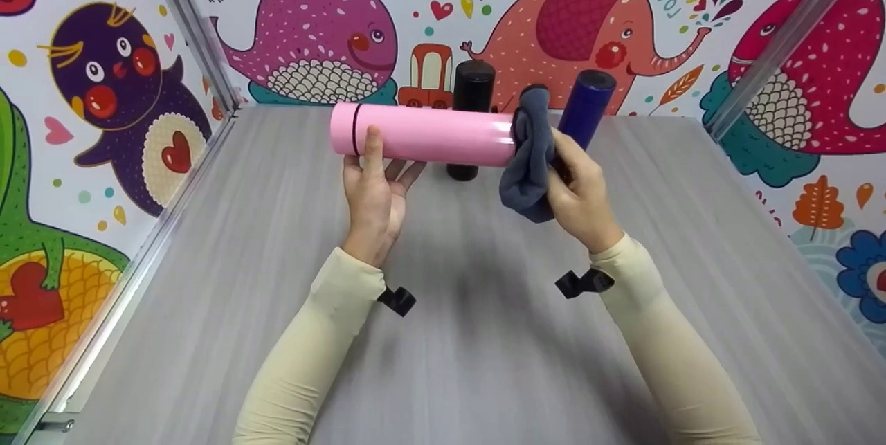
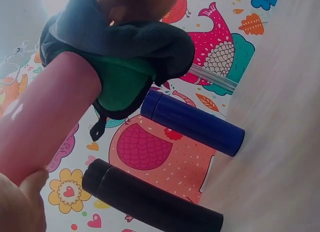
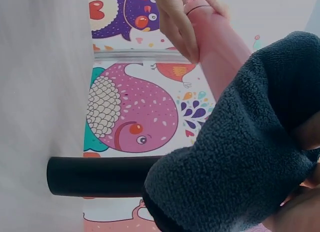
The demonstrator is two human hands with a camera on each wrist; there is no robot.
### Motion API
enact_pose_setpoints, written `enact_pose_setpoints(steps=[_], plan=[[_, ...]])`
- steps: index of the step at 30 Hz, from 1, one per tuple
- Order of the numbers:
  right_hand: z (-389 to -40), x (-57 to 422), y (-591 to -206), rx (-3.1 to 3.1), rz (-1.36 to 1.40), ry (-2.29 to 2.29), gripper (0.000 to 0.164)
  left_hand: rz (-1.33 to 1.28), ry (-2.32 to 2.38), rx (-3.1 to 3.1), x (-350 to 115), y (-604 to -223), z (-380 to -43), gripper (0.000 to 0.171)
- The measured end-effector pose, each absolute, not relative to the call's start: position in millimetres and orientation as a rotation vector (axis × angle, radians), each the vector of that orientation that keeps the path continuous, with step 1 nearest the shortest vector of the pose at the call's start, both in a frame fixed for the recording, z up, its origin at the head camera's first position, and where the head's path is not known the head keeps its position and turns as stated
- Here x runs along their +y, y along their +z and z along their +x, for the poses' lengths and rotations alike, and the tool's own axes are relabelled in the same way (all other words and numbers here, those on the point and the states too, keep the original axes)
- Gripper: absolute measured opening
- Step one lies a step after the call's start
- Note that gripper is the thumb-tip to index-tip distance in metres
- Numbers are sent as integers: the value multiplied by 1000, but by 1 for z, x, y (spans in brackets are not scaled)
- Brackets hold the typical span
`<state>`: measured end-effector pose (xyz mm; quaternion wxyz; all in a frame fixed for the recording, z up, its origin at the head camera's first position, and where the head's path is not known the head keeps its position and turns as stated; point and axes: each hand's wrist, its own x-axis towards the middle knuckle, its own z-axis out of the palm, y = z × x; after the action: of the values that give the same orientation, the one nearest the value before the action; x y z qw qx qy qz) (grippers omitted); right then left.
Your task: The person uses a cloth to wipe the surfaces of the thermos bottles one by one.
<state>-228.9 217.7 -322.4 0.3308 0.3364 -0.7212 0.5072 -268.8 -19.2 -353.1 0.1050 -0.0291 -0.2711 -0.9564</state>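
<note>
A pink thermos bottle (image 1: 436, 135) lies sideways in the air above the table. My left hand (image 1: 377, 199) grips it near its ringed left end, thumb across the front and fingers beneath. My right hand (image 1: 583, 192) holds a dark grey-blue cloth (image 1: 529, 161) against the bottle's right end, covering that end. In the left wrist view the cloth (image 2: 120, 47) shows a green underside and a small hanging loop, bunched over the pink bottle (image 2: 50, 112). In the right wrist view the cloth (image 3: 240, 142) hides most of the right fingers.
Behind the pink bottle a black bottle (image 1: 474, 78) stands upright on the grey table (image 1: 443, 362). To its right, behind the right hand, stands a dark blue bottle (image 1: 587, 106). Walls printed with cartoon animals and metal corner posts (image 1: 197, 30) border the table.
</note>
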Motion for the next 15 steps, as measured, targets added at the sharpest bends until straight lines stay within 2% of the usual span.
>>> enact_pose_setpoints(steps=[4,11,15], plan=[[-228,218,-319,-1937,825,1374,35,-98,-2822,-812,-19,-353,-267,53],[-251,235,-351,-2031,752,1482,35,-81,-2825,-785,-19,-353,-264,52],[-251,232,-357,-2035,721,1517,35,-53,-2827,-764,-20,-356,-264,52]])
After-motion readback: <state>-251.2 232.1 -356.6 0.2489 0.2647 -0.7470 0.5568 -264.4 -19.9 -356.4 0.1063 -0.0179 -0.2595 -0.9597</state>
